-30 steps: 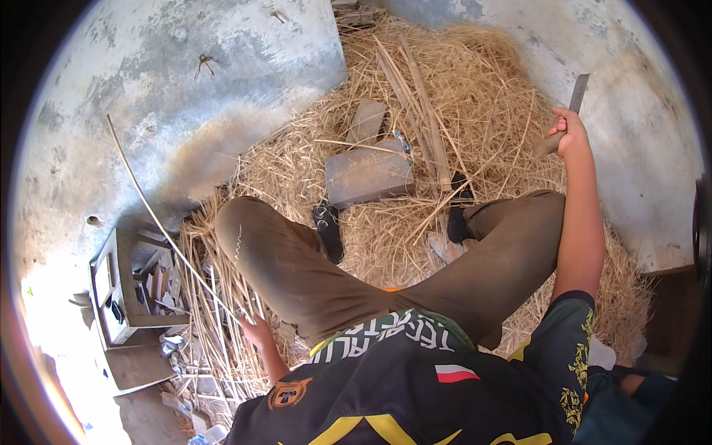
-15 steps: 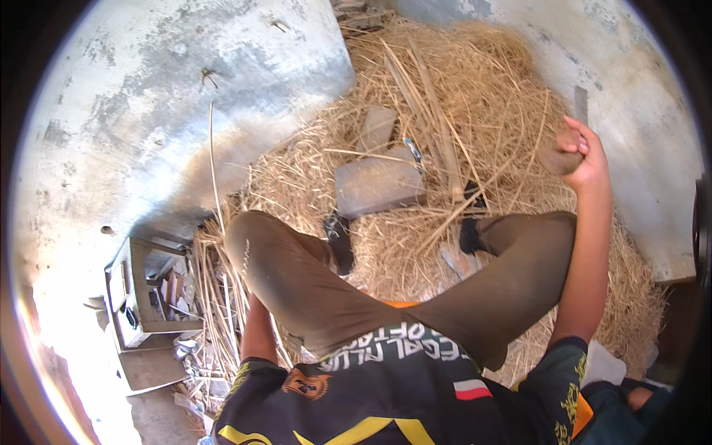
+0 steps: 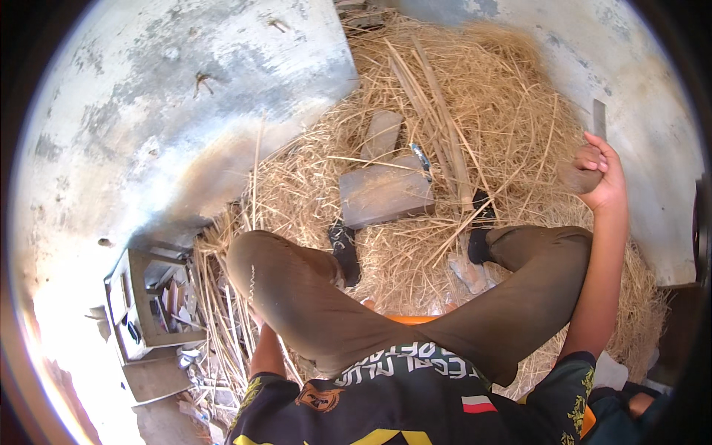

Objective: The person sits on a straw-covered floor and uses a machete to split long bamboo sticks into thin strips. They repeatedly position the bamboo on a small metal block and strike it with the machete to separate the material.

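My right hand (image 3: 597, 170) is raised at the right, its fingers wrapped round a tool with a flat grey blade (image 3: 599, 117) pointing up, which looks like a knife. A brown rounded part shows below its fingers. My left forearm (image 3: 268, 356) runs up behind my left knee. That knee hides most of my left hand (image 3: 256, 319), so its fingers do not show. A thin pale stick (image 3: 256, 174) rises from behind the same knee; whether my left hand holds it is hidden. Between my feet lies a wooden block (image 3: 386, 196) dusted with straw bits.
Dry straw (image 3: 504, 96) covers the floor, with long slats (image 3: 437, 119) on it. A smaller block (image 3: 382, 136) and a blue-and-black item (image 3: 420, 157) lie by the wooden block. Sticks (image 3: 222, 304) and a box of scraps (image 3: 152, 297) are at left. Walls (image 3: 245, 59) rise beyond.
The thin stick has swung right and stands more upright. My right hand with the bladed tool sits slightly lower and further right. The view has shifted a little.
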A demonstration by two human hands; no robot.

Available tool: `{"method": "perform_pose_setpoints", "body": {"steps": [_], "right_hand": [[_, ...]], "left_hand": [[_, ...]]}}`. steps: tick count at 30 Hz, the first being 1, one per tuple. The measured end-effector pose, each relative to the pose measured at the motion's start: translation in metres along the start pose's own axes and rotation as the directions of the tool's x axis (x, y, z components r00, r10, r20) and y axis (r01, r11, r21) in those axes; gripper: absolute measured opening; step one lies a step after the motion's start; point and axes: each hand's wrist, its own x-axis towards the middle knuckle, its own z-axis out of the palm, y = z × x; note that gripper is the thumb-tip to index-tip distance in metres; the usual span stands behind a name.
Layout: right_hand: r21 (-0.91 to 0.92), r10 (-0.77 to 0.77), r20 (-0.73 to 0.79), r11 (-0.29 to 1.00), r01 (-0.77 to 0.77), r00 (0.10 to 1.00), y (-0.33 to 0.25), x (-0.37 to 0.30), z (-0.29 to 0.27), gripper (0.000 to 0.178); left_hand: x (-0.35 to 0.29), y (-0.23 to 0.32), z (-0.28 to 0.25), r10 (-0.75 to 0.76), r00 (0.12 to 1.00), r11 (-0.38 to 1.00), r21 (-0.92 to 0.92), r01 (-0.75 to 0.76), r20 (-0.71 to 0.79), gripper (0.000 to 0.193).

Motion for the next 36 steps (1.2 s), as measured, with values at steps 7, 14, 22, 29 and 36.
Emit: {"method": "perform_pose_setpoints", "body": {"steps": [7, 14, 22, 29, 36], "right_hand": [[-0.058, -0.099, -0.18, 0.994, 0.09, 0.979, 0.026, -0.007, 0.026, 0.042], [-0.01, 0.068, -0.021, 0.998, -0.068, 0.997, 0.011, 0.001, 0.005, 0.041], [0.023, 0.035, -0.036, 0.999, -0.035, 0.999, 0.014, 0.004, 0.011, 0.04], [-0.016, -0.01, -0.013, 1.0, 0.01, 1.0, 0.016, -0.001, 0.013, 0.041], [0.0, 0.096, 0.066, 0.995, -0.096, 0.993, 0.021, -0.004, 0.01, 0.04]], "left_hand": [[0.007, -0.061, -0.029, 0.25, 0.885, 0.948, -0.086, -0.306, -0.393, 0.04], [-0.009, -0.078, -0.068, 0.201, 0.928, 0.974, -0.038, -0.224, -0.313, 0.054], [0.001, -0.004, -0.132, 0.284, 0.791, 0.814, -0.3, -0.498, -0.541, 0.046], [-0.168, 0.23, -0.317, 0.624, 0.496, 0.261, -0.437, -0.861, -0.604, 0.037], [-0.274, 0.468, -0.209, 0.996, -0.065, -0.061, -0.087, -0.994, 0.053, 0.035]]}}
